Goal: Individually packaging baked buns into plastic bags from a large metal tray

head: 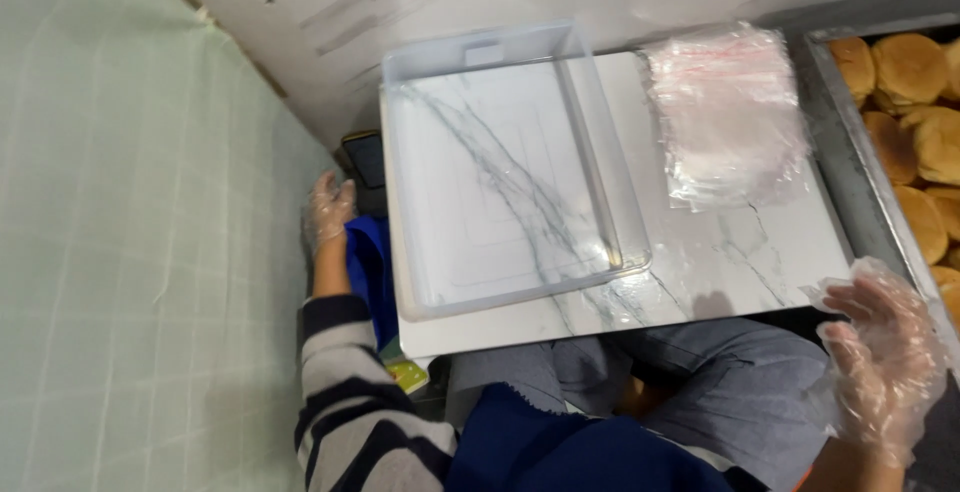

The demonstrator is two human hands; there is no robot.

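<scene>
My left hand (329, 208), in a thin clear glove, hangs beside the left edge of the small marble-patterned table (720, 262), fingers apart and holding nothing, close to a dark phone-like object (364, 159). At the table's right front corner is my right hand (885, 357), also gloved, spread open and empty. A clear plastic tray (500, 167) lies empty on the left part of the table. A stack of clear plastic bags (728, 112) lies on the right part.
A metal tray (850, 162) holding several round buns (908, 67) stands to the right of the table. A pale green tiled wall fills the left. Blue cloth (368, 267) sits under my left arm, and my lap is below the table.
</scene>
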